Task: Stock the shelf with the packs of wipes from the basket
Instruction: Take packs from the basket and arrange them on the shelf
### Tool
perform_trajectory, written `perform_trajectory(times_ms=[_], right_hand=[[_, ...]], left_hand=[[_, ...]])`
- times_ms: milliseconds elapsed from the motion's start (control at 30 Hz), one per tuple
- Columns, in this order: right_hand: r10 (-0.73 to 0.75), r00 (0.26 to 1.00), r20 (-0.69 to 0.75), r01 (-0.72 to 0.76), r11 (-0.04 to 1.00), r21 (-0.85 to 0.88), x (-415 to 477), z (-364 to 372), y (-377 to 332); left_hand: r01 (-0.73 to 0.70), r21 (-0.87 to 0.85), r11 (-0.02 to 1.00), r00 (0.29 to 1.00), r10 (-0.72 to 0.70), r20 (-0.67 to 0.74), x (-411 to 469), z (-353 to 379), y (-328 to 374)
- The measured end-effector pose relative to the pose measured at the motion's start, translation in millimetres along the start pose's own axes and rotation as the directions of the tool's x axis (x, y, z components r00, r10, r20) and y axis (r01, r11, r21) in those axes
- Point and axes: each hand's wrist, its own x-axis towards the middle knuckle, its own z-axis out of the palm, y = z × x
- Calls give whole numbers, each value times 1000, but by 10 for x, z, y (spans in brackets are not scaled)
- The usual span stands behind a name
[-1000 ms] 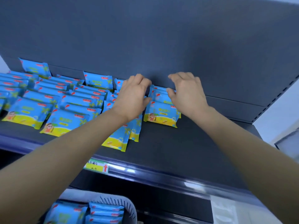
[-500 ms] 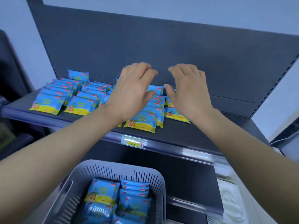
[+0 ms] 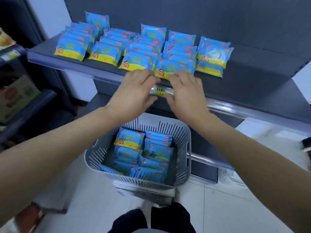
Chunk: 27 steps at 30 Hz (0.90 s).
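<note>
stage: partway | shelf (image 3: pixel 252 68): five rows of stocked wipe packs (image 3: pixel 143 52) | basket (image 3: pixel 187 148): many remaining wipe packs (image 3: pixel 143 157) | left grip (image 3: pixel 134 96), right grip (image 3: pixel 186 96): released, empty, between shelf edge and basket

Empty hands (image 3: pixel 134 96) above wipes basket (image 3: pixel 182 143)

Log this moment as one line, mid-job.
left hand: open, empty | right hand: open, empty | shelf: rows of wipes packs | basket: unstocked packs inside
</note>
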Motion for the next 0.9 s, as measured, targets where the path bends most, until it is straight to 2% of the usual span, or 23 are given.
perform_trajectory(times_ms=[67,167,300,467,633,767,900], right_hand=[[5,976,217,-9,1000,19,-184,349,-87],[-17,862,506,9,1000,18,-441,898,-131],[9,710,704,3,1000,-16,-754,1472,-82],[73,561,825,-34,997,-65,-1009,1887,-37],[116,411,904,-109,991,-78,-1191,2186,-34],[147,374,916,-156,983,-94,-1290,2343,-37],[191,393,899,-184,975,-127,-1302,2423,-54]], left_hand=[[47,-19,999,989,-43,142,-265,271,-74],[190,-43,981,924,-164,346,-606,632,-187],[292,-11,956,819,-244,520,-986,1025,-347],[310,57,949,733,-277,621,-1309,1394,-522],[305,109,946,687,-298,663,-1451,1695,-663],[301,153,941,632,-317,707,-1493,1899,-775],[283,201,938,563,-332,757,-1495,2076,-852]])
